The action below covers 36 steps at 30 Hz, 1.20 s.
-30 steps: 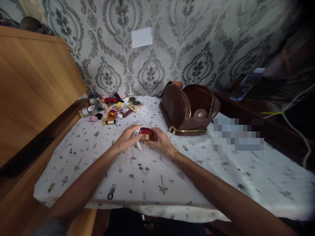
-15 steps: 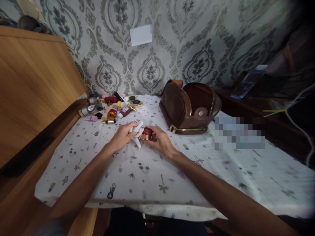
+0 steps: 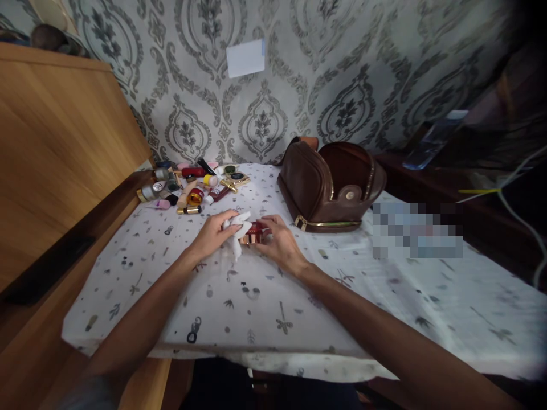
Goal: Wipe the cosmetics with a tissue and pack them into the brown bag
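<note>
Hands come close together just in front of the brown bag (image 3: 314, 191), toward its left, and much of what they grip is covered. White tissue (image 3: 236, 225) hides the left end of a red-and-gold container (image 3: 252, 234), and the lettering on its red part is too small to read. Bent round the tissue, with thumb and fingers nearly together, the left hand (image 3: 213, 236) grasps it against the container; some of its fingertips are out of sight. From the side nearer the bag, the right hand (image 3: 282, 247) pinches the container between thumb and fingers, parted only by its width. Both are held above the surface (image 3: 256, 319), which is covered by a patterned cloth.

Inside the open bag all is too dark to make out. To the bag's right lies a patch (image 3: 416, 230) (blurred into blocks, so its contents cannot be told), and farther right a clear object (image 3: 436, 142) fades into shadow. Well to the bag's left, small cosmetics (image 3: 195, 196) crowd and overlap, several partly hidden by their neighbours. Nearer than the bag, both forearms are cut off by the picture's lower edge.
</note>
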{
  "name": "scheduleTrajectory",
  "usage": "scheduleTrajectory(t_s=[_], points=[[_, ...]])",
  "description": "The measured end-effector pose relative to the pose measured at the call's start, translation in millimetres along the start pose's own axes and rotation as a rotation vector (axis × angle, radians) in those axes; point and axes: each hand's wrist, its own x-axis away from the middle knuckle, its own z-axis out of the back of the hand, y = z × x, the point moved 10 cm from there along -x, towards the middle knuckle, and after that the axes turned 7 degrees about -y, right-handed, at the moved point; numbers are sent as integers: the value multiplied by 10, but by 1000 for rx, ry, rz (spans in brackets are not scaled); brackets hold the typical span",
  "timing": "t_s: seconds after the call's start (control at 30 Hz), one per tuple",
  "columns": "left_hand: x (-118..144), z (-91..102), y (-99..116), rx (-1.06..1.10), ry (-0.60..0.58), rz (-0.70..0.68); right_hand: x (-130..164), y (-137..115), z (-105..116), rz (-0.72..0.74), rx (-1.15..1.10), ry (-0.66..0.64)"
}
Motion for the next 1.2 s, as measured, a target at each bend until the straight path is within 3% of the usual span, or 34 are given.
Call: scheduleTrajectory(t_s=[0.27,0.53,0.63,0.83,0.97,1.2], points=[[26,-216,269,-104,-68,-181,45,-33,-68,-66,-43,-98],[62,-97,165,-164,104,-58,26,-31,-140,-44,-146,-97],[53,-106,154,-152,92,-64,15,44,-137,-84,-204,-77],[38,-212,165,-172,25,-59,16,-56,-88,21,-128,-71],[26,-162,49,-49,64,5,16,-25,-156,18,-238,-116],[47,-175,-104,180,103,74,24,116,-213,-115,-327,-120]])
